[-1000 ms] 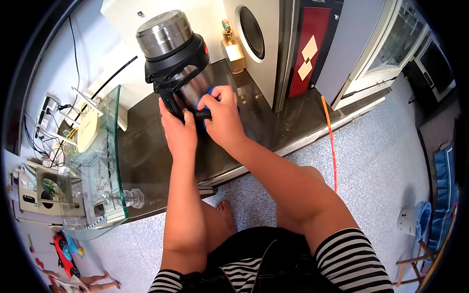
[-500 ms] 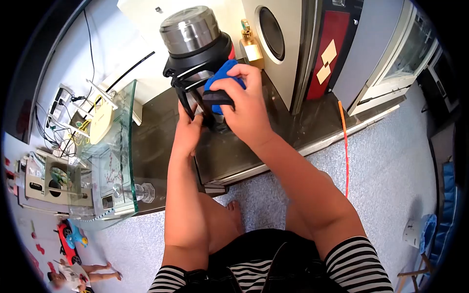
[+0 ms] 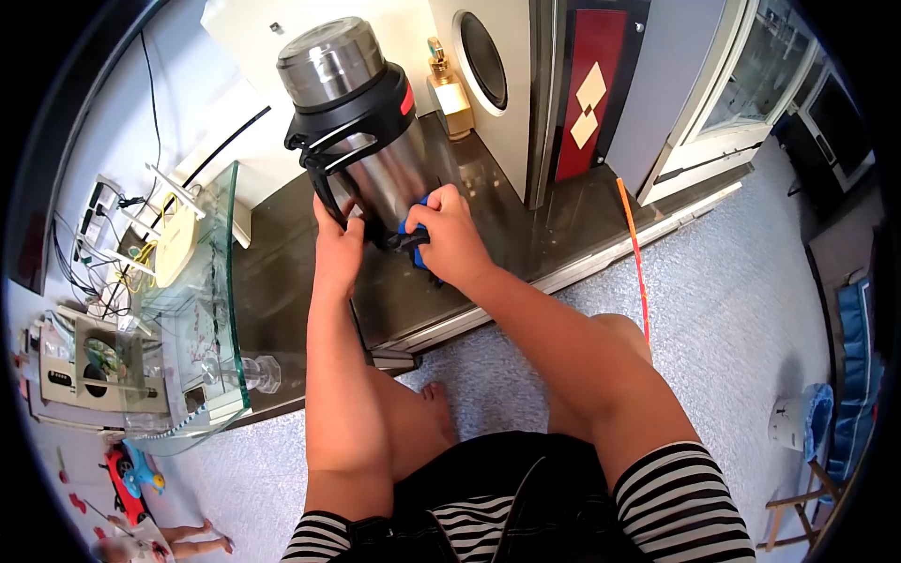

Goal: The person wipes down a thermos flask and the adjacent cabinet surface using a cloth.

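Observation:
A large stainless-steel thermos (image 3: pixel 389 183) with a black collar, black side handle and steel cap stands slightly tilted in the view on the dark cabinet top. My left hand (image 3: pixel 337 251) is closed around the lower part of its handle; some of the fingers are hidden behind it. In my right hand (image 3: pixel 452 235), a blue cloth (image 3: pixel 420 257) with a black part is bunched and pressed against the thermos's lower side. Most of the cloth is covered by my fingers.
A gold perfume bottle (image 3: pixel 450 101) and a tall speaker (image 3: pixel 497 113) stand behind. To the left is a glass shelf (image 3: pixel 231 281) with a white router (image 3: pixel 178 246). An orange-red strip (image 3: pixel 634 249) hangs over the cabinet's front edge. Another person (image 3: pixel 141 540) is at the lower left.
My right hand has moved down with the blue cloth, from near the thermos's collar to its lower side. More of the steel body shows. The whole view has shifted slightly.

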Tool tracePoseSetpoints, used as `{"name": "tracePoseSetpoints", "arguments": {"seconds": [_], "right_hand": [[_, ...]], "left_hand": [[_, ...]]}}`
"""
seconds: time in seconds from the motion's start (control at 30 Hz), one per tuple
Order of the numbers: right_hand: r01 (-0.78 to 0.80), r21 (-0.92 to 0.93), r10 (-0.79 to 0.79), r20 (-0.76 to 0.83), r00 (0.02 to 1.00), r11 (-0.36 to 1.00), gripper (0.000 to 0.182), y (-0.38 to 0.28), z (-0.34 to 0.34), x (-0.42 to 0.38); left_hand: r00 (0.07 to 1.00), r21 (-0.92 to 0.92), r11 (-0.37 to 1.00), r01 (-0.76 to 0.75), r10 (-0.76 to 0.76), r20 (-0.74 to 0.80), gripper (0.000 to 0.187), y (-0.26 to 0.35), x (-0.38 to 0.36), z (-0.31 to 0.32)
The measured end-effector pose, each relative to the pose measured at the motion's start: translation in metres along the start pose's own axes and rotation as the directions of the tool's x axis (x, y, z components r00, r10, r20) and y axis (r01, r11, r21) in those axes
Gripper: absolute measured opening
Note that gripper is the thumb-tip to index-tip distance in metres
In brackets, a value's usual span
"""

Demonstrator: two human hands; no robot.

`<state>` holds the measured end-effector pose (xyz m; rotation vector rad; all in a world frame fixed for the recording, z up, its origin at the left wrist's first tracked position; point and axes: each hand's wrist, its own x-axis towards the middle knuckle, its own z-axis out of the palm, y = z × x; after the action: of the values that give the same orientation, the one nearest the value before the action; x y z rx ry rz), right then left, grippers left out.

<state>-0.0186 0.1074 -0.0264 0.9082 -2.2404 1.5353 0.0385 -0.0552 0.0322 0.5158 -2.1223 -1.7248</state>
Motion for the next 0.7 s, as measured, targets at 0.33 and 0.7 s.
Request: {"name": "tracePoseSetpoints", "arguments": {"seconds": [0.33, 0.7], "right_hand": [[0.322, 0.162, -0.268, -0.286, 0.92, 0.933, 0.036, -0.056, -0.044, 0.053], [0.139, 0.168, -0.117, -0.133, 0.984, 0.976, 0.038, -0.006, -0.026, 0.037]], "left_hand": [[0.994, 0.36, 0.932, -0.051, 0.082, -0.071, 0.07, -0.048, 0.018, -0.005], [0.993, 0.339, 0.94, -0.046, 0.081, -0.091, 0.059, -0.039, 0.015, 0.003]]}}
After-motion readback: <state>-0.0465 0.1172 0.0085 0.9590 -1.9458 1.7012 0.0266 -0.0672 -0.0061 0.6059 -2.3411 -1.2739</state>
